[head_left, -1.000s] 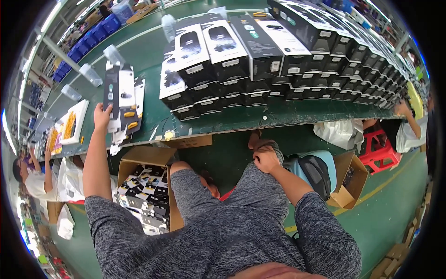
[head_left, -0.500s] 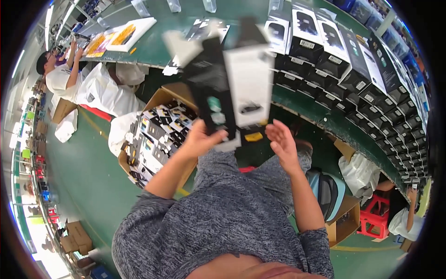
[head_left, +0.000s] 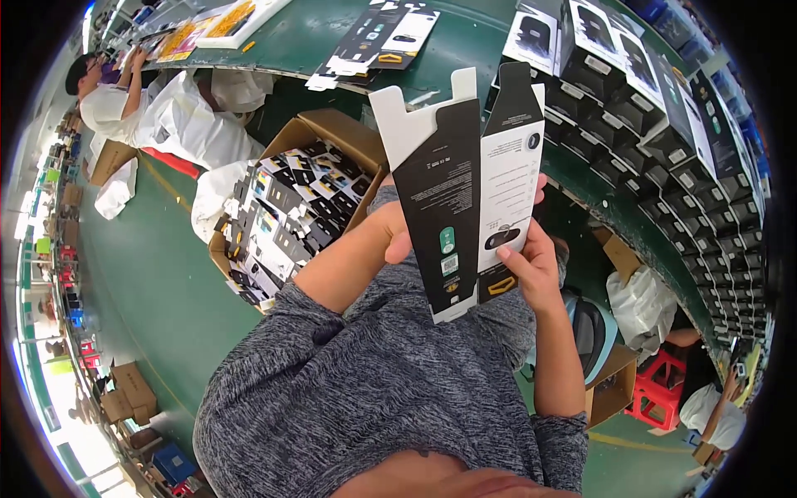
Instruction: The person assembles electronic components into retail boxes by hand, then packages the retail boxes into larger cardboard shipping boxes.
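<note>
A flattened, unfolded carton [head_left: 448, 199] with black and white panels and flaps at its upper end is held up in front of me. My right hand [head_left: 540, 270] is closed on its right edge, the thumb pressed on the white panel. At the left edge is my left hand [head_left: 390, 228], its thumb pointing down and clear of the printed face. The carton hides the left fingers, so their grip does not show. Some fingertips [head_left: 541, 187] peek out past the right edge, and I cannot tell which hand they belong to.
More flat cartons [head_left: 382, 37] lie on the green bench [head_left: 465, 50]. Stacked black-and-white boxes [head_left: 589, 79] line the right side. A brown cardboard box [head_left: 353, 129] with printed pieces stands by my left arm. Co-workers [head_left: 104, 91] sit farther off.
The carton has come down closer to me and slightly right, its printed panels facing me. My right hand, open beside it before, now grips it; the left thumb has come off its face.
</note>
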`<state>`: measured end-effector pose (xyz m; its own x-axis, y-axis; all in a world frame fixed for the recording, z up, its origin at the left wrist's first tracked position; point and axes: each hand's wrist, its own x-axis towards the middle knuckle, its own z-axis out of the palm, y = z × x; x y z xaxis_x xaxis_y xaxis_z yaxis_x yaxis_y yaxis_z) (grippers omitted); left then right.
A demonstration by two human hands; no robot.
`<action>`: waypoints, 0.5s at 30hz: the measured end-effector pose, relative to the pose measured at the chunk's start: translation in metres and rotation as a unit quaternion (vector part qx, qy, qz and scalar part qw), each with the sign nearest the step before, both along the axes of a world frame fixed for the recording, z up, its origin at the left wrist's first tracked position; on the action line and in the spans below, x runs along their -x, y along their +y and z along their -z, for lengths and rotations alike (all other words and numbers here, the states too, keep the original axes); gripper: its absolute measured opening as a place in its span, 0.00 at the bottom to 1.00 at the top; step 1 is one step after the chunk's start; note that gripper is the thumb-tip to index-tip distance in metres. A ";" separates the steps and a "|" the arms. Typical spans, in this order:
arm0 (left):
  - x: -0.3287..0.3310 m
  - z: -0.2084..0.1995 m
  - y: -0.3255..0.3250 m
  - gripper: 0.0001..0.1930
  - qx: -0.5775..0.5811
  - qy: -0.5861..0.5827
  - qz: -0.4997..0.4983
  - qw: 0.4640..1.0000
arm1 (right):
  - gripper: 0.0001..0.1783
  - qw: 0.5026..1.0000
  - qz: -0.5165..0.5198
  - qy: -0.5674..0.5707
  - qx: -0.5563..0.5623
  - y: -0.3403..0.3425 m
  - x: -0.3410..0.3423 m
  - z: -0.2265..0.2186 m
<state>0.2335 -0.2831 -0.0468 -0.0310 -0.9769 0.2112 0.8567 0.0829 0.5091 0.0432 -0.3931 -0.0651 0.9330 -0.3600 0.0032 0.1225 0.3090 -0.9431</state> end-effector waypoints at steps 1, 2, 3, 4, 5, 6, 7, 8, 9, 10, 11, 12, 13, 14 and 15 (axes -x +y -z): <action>0.002 0.000 -0.002 0.79 0.081 -0.068 -0.025 0.994 | 0.23 1.000 0.004 0.001 0.000 0.000 0.002 0.001; 0.003 -0.001 -0.006 0.79 0.163 -0.136 -0.048 0.976 | 0.25 1.000 0.013 0.015 -0.001 0.000 0.004 0.003; 0.003 -0.001 -0.007 0.79 0.164 -0.135 -0.040 0.976 | 0.28 0.999 0.023 0.030 -0.002 -0.002 0.006 0.004; 0.002 -0.001 -0.007 0.77 0.154 -0.191 -0.057 0.968 | 0.28 0.999 0.031 0.030 -0.002 -0.006 0.007 0.000; -0.002 -0.002 -0.008 0.76 0.143 -0.248 -0.073 0.955 | 0.31 0.964 0.135 0.060 0.219 -0.015 0.004 -0.010; -0.006 -0.001 -0.010 0.72 0.172 -0.289 -0.065 0.940 | 0.34 0.871 0.228 0.094 0.426 -0.019 0.006 -0.022; -0.009 -0.004 -0.006 0.74 0.144 -0.331 -0.058 0.931 | 0.36 0.851 0.245 0.040 0.463 -0.021 0.009 -0.041; -0.011 -0.008 -0.006 0.75 0.119 -0.374 -0.054 0.918 | 0.39 0.826 0.260 -0.017 0.501 -0.026 0.007 -0.062; -0.011 -0.005 -0.009 0.77 0.132 -0.378 -0.051 0.915 | 0.41 0.807 0.231 -0.092 0.535 -0.026 0.004 -0.077; -0.008 -0.015 -0.010 0.78 0.111 -0.398 -0.019 0.910 | 0.44 0.789 0.202 -0.131 0.565 -0.022 -0.002 -0.095; -0.009 -0.018 -0.009 0.78 0.124 -0.431 -0.019 0.894 | 0.44 0.796 0.198 -0.127 0.558 -0.019 -0.010 -0.096; -0.009 -0.019 -0.008 0.78 0.137 -0.463 -0.020 0.876 | 0.45 0.803 0.194 -0.123 0.550 -0.018 -0.014 -0.096; -0.006 -0.021 -0.009 0.78 0.139 -0.460 -0.012 0.877 | 0.45 0.803 0.200 -0.117 0.550 -0.018 -0.014 -0.096; -0.004 -0.023 -0.009 0.77 0.106 -0.428 -0.007 0.897 | 0.41 0.819 0.198 -0.106 0.527 -0.018 -0.015 -0.098; -0.002 -0.024 -0.010 0.77 0.071 -0.395 -0.003 0.916 | 0.37 0.835 0.196 -0.096 0.505 -0.019 -0.015 -0.102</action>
<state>0.2359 -0.2931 -0.0229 -0.2237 -0.9419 0.2507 0.2248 0.2005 0.9536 0.0582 -0.4119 0.0364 0.6922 -0.3613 0.6247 0.2060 -0.7307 -0.6509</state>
